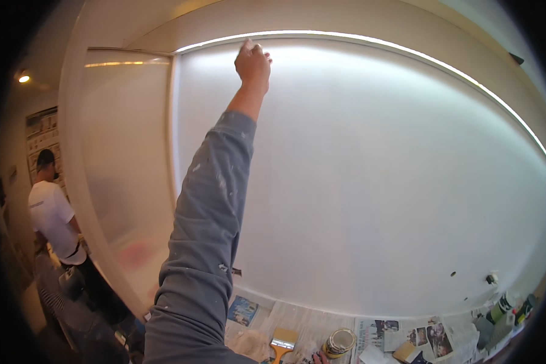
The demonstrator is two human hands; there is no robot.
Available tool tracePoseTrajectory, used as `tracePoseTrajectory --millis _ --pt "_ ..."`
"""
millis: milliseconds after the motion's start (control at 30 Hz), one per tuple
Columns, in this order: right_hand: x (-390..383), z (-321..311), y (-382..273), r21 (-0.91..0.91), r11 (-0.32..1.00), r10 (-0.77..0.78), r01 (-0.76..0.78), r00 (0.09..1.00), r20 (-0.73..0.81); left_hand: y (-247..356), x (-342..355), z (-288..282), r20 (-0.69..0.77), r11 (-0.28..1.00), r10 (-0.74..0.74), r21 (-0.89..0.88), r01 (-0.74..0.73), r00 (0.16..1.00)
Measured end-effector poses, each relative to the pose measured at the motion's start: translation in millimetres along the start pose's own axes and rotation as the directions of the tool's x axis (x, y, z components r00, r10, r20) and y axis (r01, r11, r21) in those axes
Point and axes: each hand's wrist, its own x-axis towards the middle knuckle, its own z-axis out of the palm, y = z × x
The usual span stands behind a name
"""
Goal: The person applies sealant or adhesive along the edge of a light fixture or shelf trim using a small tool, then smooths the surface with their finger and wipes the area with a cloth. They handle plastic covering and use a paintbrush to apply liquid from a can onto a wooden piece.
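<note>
My left hand (pixel 253 65) is raised high against the white wall panel (pixel 370 170), just under the glowing light strip (pixel 346 34). Its fingers are curled closed near the panel's top edge. A small pale bit shows at the fingertips, too small to name. The grey sleeve on that arm (pixel 209 200) carries white specks. At the lower edge, beside an open can (pixel 340 343), a skin-coloured shape (pixel 320 358) may be part of my right hand; most of it is cut off, so its grip is hidden.
Newspaper (pixel 376 333) covers the surface below. A wide orange-handled brush (pixel 283 341), a crumpled beige cloth (pixel 250 344) and another brush (pixel 407 353) lie there. Bottles and containers (pixel 502 308) crowd the right corner near a socket plug (pixel 491 279). Beyond the left frosted panel (pixel 124 151) stands a person (pixel 51 206).
</note>
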Motion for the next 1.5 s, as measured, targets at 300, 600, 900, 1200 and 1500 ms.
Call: tracePoseTrajectory --millis 300,600,900,1200,1500 --pt "0.0 49.8 42.0 -0.205 0.978 0.034 -0.031 0.999 0.008 -30.6 44.4 61.3 -0.298 0.993 0.018 -0.109 -0.052 0.955" --pt "0.2 7.9 -11.4 -0.029 0.980 0.199 -0.199 0.980 0.003 -7.9 51.5 47.8 -0.237 0.854 -0.354 -0.477 0.209 0.905" --pt "3.4 -5.1 -27.2 -0.023 0.943 0.334 -0.333 0.936 0.108 -25.6 61.4 43.8 -0.106 0.885 -0.366 -0.348 0.310 0.925" --pt "-0.3 -4.2 -28.2 -0.040 0.964 0.264 -0.263 0.964 0.037 -33.4 56.5 29.0 0.183 0.736 -0.353 -0.551 0.393 0.918" --pt "-1.9 -4.9 -34.7 -0.059 0.946 0.321 -0.319 0.946 0.034 -16.3 67.8 30.6 0.089 0.842 -0.349 -0.407 0.354 0.933"
